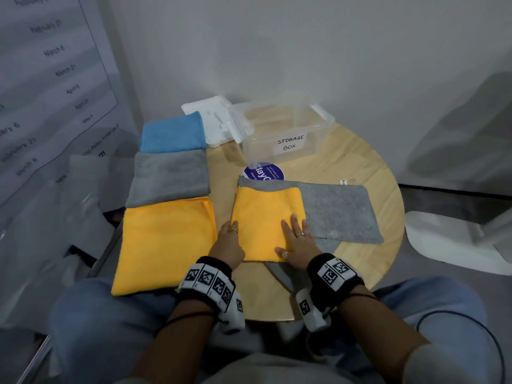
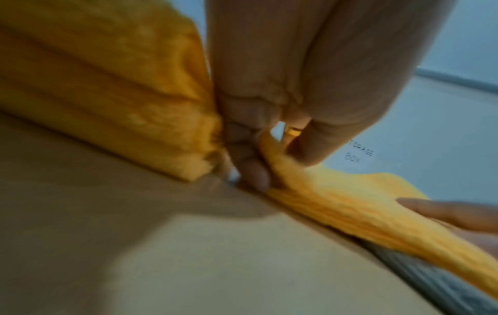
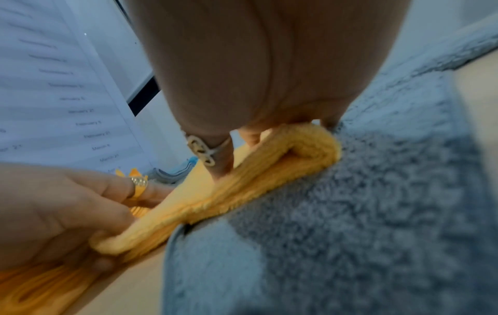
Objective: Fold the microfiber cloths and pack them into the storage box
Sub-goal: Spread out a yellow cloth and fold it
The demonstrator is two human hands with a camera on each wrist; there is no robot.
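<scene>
A folded yellow cloth point(image 1: 263, 217) point(image 3: 269, 170) lies mid-table on top of a spread grey cloth point(image 1: 340, 212) point(image 3: 350, 213). My left hand point(image 1: 228, 242) point(image 2: 250, 149) grips the yellow cloth's left edge, fingers curled over it and thumb under. My right hand point(image 1: 295, 236) point(image 3: 242, 74) lies flat on the cloth's near right part, fingers spread. The clear storage box point(image 1: 279, 134), labelled, stands open at the back of the table. I see no cloth inside it.
Along the table's left side lie a folded blue cloth point(image 1: 171, 133), a grey one point(image 1: 169, 176) and a yellow one point(image 1: 166, 245). The white lid point(image 1: 210, 120) rests left of the box. A purple round sticker point(image 1: 263, 170) lies before it.
</scene>
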